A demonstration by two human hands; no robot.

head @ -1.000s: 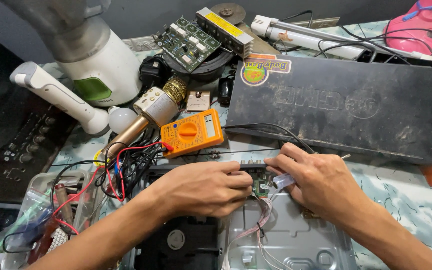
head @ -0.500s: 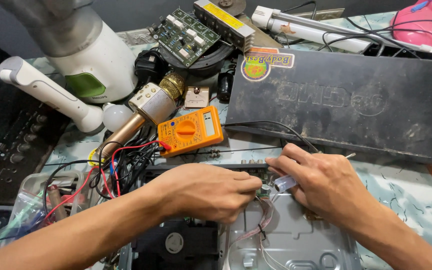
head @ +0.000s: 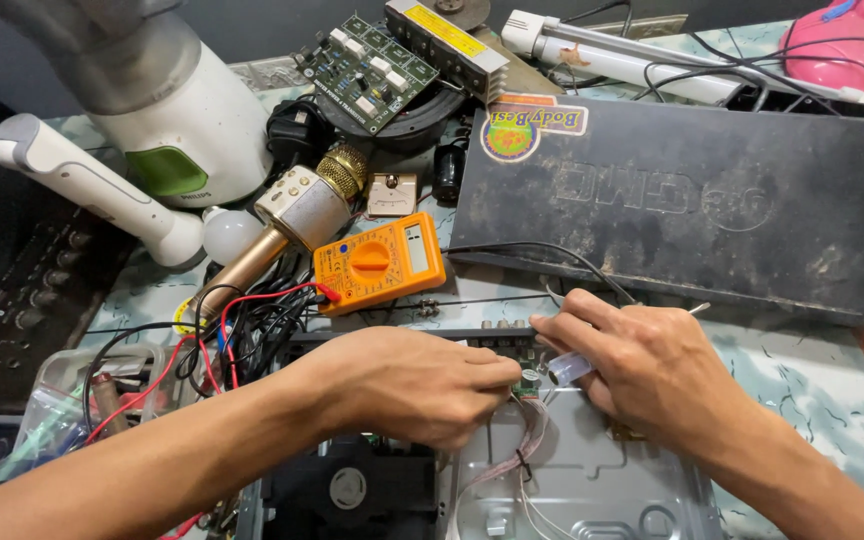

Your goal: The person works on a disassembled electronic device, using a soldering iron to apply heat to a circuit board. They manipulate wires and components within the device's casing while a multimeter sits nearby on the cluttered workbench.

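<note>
Left hand (head: 422, 385) pinches small green circuit board (head: 527, 382) at open metal chassis (head: 592, 480). Right hand (head: 652, 365), just beside, grips pale connector (head: 569, 367). Orange multimeter (head: 380, 262) lies behind on counter (head: 832, 410).

Electronics repair bench; multimeter (head: 377, 262), circuit board (head: 367, 72)

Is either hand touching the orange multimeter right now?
No. Both the left hand and right hand work at the small circuit board, below the orange multimeter.
</note>
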